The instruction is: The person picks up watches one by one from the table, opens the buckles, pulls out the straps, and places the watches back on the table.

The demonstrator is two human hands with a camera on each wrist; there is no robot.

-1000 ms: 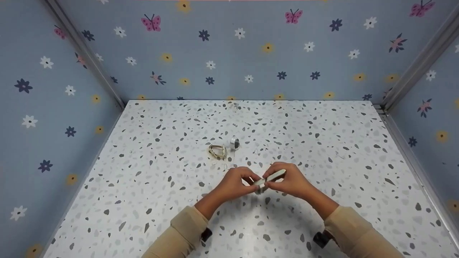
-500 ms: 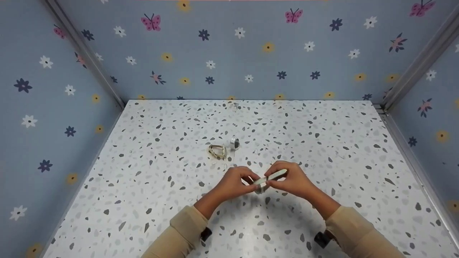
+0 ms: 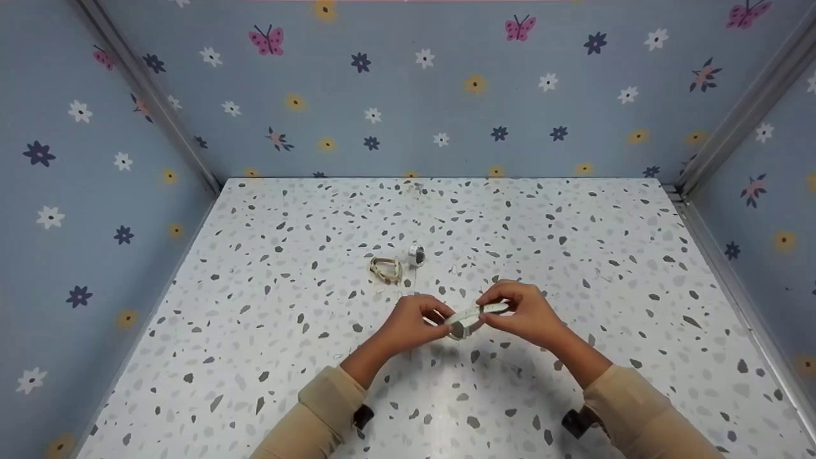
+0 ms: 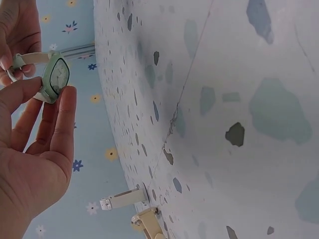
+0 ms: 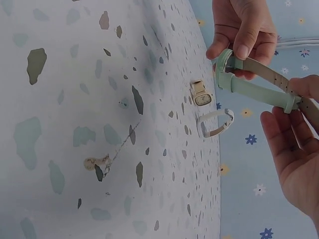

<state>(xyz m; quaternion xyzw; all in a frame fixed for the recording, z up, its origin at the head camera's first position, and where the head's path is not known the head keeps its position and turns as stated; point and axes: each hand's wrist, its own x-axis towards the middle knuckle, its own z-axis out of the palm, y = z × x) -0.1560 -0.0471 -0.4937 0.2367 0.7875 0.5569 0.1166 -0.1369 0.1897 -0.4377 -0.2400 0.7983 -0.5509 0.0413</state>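
Note:
A mint-green wristwatch (image 4: 60,75) is held in the air between both hands, its strap bowed into a loop. My left hand (image 3: 408,328) pinches it at the case end, with the thumb and fingers at the edge of the dial. My right hand (image 3: 526,315) pinches the strap (image 5: 254,93) by the buckle, where the two strap ends overlap. In the right wrist view, the strap's beige inner side with its holes shows. Beyond the left hand, a beige watch (image 3: 376,273) and a white watch (image 3: 414,256) lie on the table.
The speckled white tabletop (image 3: 287,357) spreads under both hands. Blue flowered panels (image 3: 408,95) stand behind it and at both sides, joined by metal corner posts (image 3: 752,102).
My right hand has shifted slightly up and to the right, away from the left. More of the watch strap now shows between the hands, and the watch has turned a little.

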